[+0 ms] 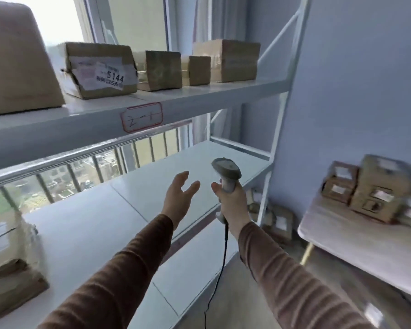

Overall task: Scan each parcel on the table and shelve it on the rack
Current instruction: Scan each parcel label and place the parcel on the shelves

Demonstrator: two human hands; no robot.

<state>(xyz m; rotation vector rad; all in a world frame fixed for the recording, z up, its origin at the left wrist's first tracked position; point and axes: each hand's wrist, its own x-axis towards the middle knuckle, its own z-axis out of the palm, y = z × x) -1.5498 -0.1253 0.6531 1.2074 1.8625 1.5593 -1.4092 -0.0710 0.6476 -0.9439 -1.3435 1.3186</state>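
While the right hand (233,200) grips the corded scanner (226,173) by its handle, the left hand (179,198) hovers beside it with fingers spread, holding nothing, above the rack (199,96)'s bare middle shelf. Taped parcels (100,68) line the upper shelf, and more parcels (375,188) are stacked on the table (356,241) at right.

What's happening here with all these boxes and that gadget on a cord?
A person is sorting parcels at a white rack. Their right hand grips a corded barcode scanner, while the left hand is open and holds nothing, out over the bare middle shelf. Several cardboard parcels already sit on the upper shelf, one labelled 5144. More parcels wait stacked on the table to the right, so neither hand has a parcel at this moment.
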